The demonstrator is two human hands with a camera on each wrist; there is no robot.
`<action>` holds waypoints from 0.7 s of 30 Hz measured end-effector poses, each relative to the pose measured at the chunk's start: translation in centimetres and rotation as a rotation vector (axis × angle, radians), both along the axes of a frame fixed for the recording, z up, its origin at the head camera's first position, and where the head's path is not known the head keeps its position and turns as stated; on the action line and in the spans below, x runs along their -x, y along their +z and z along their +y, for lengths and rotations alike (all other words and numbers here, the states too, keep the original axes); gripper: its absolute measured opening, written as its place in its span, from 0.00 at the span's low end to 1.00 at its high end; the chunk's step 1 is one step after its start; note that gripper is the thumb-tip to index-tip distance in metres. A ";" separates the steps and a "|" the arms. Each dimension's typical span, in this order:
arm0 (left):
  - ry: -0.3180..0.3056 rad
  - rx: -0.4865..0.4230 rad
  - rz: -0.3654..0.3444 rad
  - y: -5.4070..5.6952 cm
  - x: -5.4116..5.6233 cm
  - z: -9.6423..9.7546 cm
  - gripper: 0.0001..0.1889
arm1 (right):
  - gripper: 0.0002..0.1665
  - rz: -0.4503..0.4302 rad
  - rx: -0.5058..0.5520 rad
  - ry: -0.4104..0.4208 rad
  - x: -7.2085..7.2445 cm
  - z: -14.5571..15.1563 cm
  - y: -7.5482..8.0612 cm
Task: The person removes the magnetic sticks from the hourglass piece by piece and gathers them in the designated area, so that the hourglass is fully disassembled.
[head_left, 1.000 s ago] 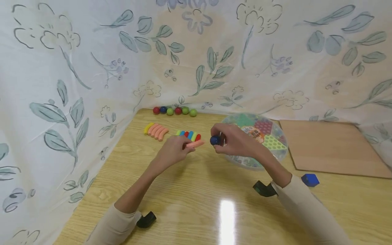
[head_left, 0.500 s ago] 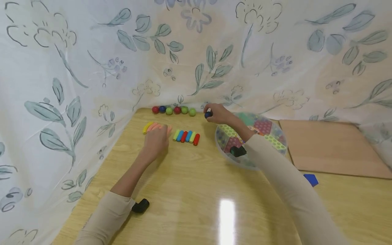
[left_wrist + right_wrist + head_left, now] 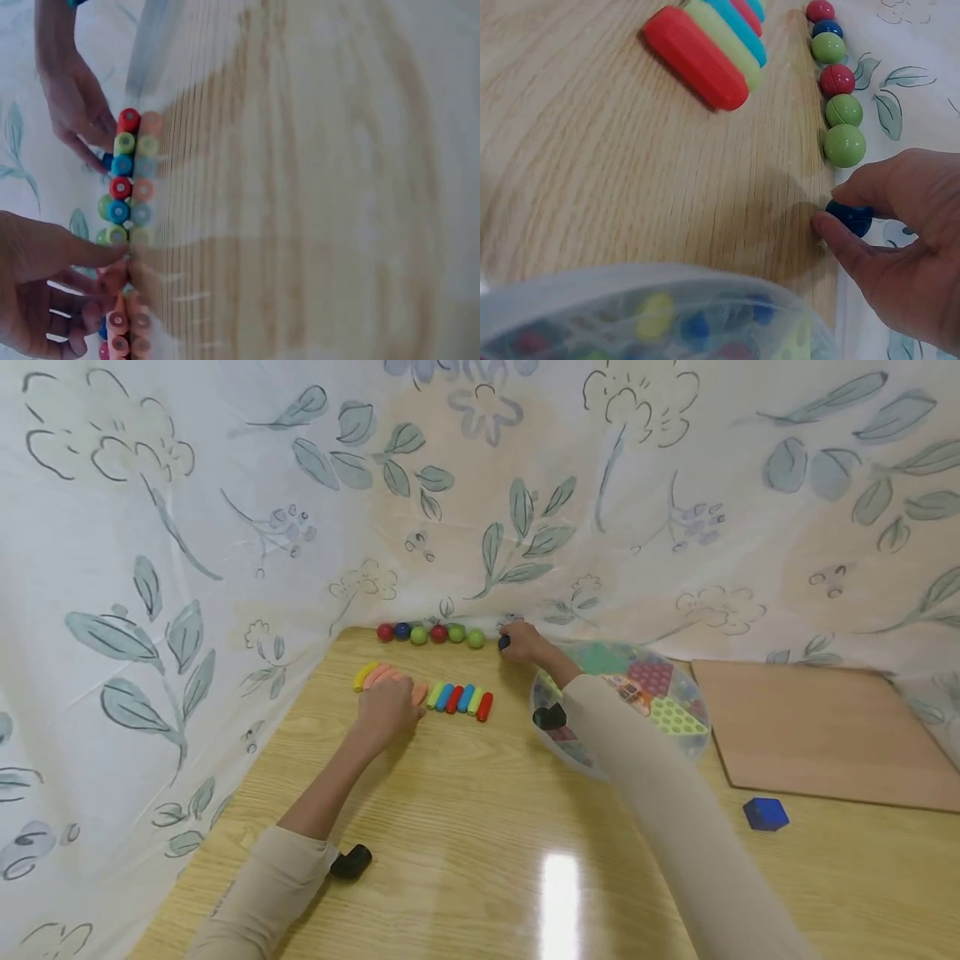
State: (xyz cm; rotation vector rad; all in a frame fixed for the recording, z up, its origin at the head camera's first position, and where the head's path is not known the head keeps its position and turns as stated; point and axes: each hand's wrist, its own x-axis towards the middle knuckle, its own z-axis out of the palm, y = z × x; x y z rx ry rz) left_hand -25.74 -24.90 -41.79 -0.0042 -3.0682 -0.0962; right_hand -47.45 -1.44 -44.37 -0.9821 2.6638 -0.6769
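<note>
My left hand (image 3: 386, 714) pinches a peach curved stick (image 3: 112, 277) between thumb and fingers, low over the table at the right end of a row of curved pieces. A yellow curved piece (image 3: 365, 676) begins that row, and peach ones partly hidden by the hand follow. At the back edge, my right hand (image 3: 527, 645) pinches a dark blue ball (image 3: 851, 217) with thumb and forefinger. Just left of it, slightly apart, runs a line of red, blue and green balls; the nearest is a green ball (image 3: 845, 145).
Several coloured short sticks lie side by side, ending in a red stick (image 3: 485, 707). A round clear divided box (image 3: 693, 747) sits under the right forearm. A brown board (image 3: 825, 727) and a blue block (image 3: 766, 814) are at the right. Floral cloth (image 3: 480, 527) hangs behind.
My left hand has carried the peach curved stick left to the row of curved pieces. My right hand has taken the dark blue ball to the back edge, beside the line of balls.
</note>
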 end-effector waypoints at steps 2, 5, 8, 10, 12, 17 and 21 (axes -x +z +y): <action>-0.004 -0.021 -0.017 -0.1 0.0 -0.1 0.17 | 0.33 -0.065 0.002 -0.060 -0.2 -0.3 0.1; 0.001 -0.025 -0.025 -0.3 0.0 -0.2 0.13 | 0.41 -0.151 0.052 -0.135 -2.9 -0.5 2.2; 0.026 -0.022 -0.020 -0.3 0.0 -0.2 0.12 | 0.43 -0.199 0.123 -0.180 -4.5 -0.4 2.9; 0.049 -0.014 -0.023 -0.2 0.1 -0.2 0.14 | 0.43 -0.206 0.147 -0.191 -5.1 -0.4 3.1; 0.063 0.000 -0.026 -0.1 0.1 -0.1 0.19 | 0.43 -0.221 0.167 -0.193 -5.4 -0.3 3.2; 0.101 -0.036 -0.055 0.3 0.2 -0.1 0.25 | 0.41 -0.219 0.182 -0.191 -5.5 0.4 3.3; 0.121 -0.080 -0.076 0.3 0.3 -0.3 0.26 | 0.40 -0.228 0.187 -0.174 -5.6 1.1 3.6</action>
